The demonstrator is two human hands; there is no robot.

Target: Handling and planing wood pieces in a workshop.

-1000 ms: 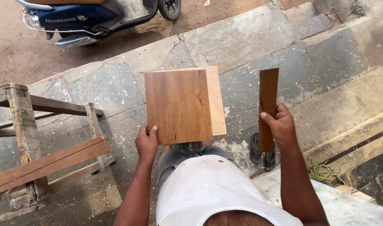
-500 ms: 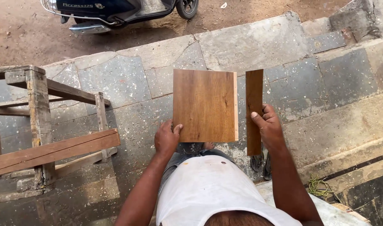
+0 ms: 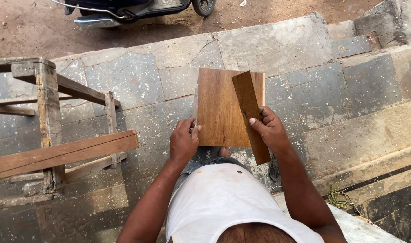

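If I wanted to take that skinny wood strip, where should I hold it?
Probably the narrow wooden strip is best pinched across its two long edges near the middle, coming from the right, as the right hand does. It is long, thin and tilted across the square wooden panel, which the left hand holds, so the left side is blocked.

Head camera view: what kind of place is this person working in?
Probably an outdoor carpentry spot beside a dirt road: stone-slab paving, a rough wooden frame, a parked scooter, and a wood-grain board in hand.

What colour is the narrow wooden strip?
Dark brown narrow wooden strip, wood-grained; head view.
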